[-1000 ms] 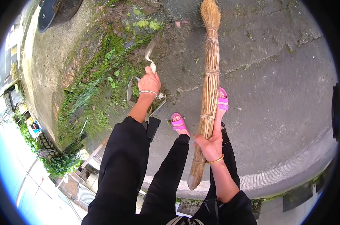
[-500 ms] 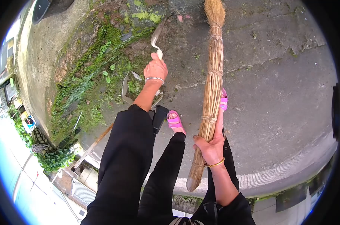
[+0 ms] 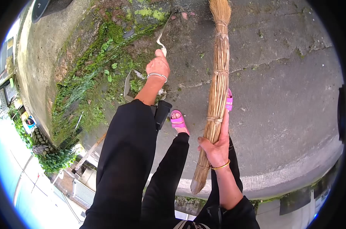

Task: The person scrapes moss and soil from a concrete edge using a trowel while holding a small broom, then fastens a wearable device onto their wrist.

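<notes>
My left hand (image 3: 158, 65) is closed around the pale handle of a trowel (image 3: 160, 39). Its thin metal blade points away from me, appears nearly edge-on, and lies by the border of the mossy strip; I cannot tell whether it touches the ground. In my right hand (image 3: 215, 150) is a straw broom (image 3: 220, 76), gripped by the lower part of its bound stalk handle. The broom's bristles point away from me at the top of the view. Beneath my left forearm, a dustpan (image 3: 127, 87) holding moss and dirt is partly hidden.
Green moss and small plants (image 3: 87, 84) run along the foot of a concrete wall (image 3: 37, 68). Grey, cracked concrete ground (image 3: 279, 103) spreads to the right. A wooden stick (image 3: 91, 152) slants out behind my left sleeve. My feet wear pink sandals (image 3: 178, 120).
The trowel blade has turned from showing its face to nearly edge-on, with my left hand shifting only slightly. The broom stays almost in place in my right hand.
</notes>
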`<action>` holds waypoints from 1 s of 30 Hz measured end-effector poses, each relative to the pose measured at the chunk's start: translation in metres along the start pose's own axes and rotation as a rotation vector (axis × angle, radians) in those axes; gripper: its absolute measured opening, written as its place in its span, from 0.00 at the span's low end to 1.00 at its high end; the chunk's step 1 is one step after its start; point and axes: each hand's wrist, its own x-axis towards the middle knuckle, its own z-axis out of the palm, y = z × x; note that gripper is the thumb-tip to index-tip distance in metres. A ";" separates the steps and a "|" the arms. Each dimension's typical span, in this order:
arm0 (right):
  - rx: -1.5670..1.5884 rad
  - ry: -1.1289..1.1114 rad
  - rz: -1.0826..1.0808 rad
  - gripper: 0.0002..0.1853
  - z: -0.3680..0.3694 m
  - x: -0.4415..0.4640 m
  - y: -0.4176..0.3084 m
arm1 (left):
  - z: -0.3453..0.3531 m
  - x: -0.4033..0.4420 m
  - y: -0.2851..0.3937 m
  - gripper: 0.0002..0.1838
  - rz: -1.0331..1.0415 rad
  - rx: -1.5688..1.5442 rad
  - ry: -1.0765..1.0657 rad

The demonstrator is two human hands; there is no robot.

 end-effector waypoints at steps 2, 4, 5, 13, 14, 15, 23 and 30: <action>0.006 -0.009 -0.036 0.54 0.002 0.005 -0.001 | 0.030 -0.014 -0.005 0.16 0.009 0.057 -0.040; -0.006 -0.006 -0.018 0.54 0.002 0.001 -0.002 | 0.026 -0.040 -0.008 0.14 0.009 0.143 -0.195; -0.003 -0.007 -0.023 0.54 0.003 -0.001 -0.001 | 0.016 -0.049 -0.013 0.14 0.010 0.145 -0.189; -0.046 0.024 -0.040 0.53 0.002 0.002 0.005 | 0.003 -0.004 -0.006 0.18 0.021 0.107 -0.056; -0.020 0.012 -0.036 0.53 0.002 0.001 0.004 | 0.007 -0.005 -0.007 0.18 0.018 0.200 -0.093; -0.020 0.010 -0.048 0.53 0.002 0.003 0.003 | 0.017 -0.011 -0.015 0.18 0.020 0.199 -0.082; -0.022 0.042 -0.038 0.55 0.002 0.001 0.006 | -0.008 -0.039 -0.035 0.18 -0.043 0.045 -0.054; -0.073 0.020 -0.066 0.53 -0.006 0.001 0.013 | 0.031 -0.047 -0.019 0.15 0.013 0.152 -0.168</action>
